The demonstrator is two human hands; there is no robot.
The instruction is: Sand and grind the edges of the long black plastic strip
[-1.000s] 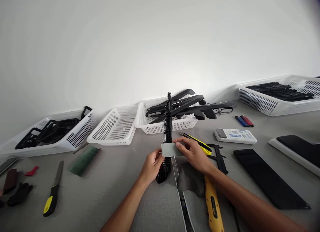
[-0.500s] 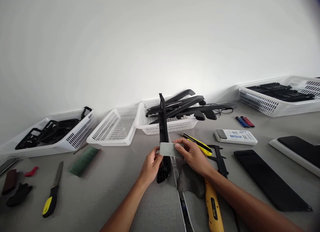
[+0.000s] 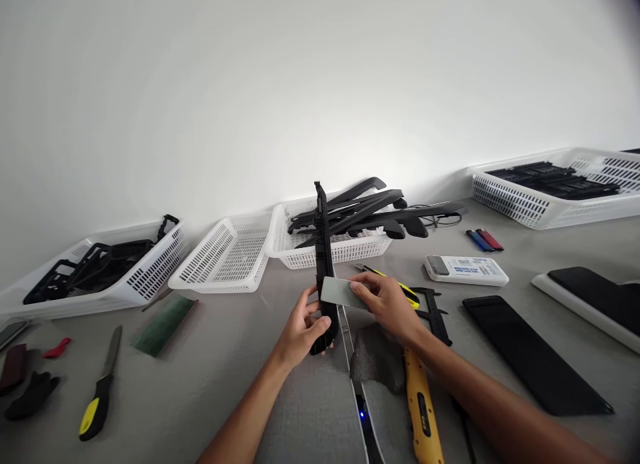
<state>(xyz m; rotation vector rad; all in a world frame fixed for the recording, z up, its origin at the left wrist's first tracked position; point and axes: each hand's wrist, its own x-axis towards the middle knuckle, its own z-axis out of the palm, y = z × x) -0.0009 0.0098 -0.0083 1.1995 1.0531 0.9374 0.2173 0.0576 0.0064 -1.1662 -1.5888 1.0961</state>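
Left hand [image 3: 303,325] closed round the lower end of a long black plastic part [image 3: 324,264], held upright over the grey table [image 3: 210,384], in front of the middle white basket [image 3: 300,247]. Right hand [image 3: 387,304] pinches a small grey block [image 3: 340,293] flat against the part's edge. Judgement: steady grip low, block kept square, light even strokes. Yellow utility knife [image 3: 423,411] lies beside the right forearm.
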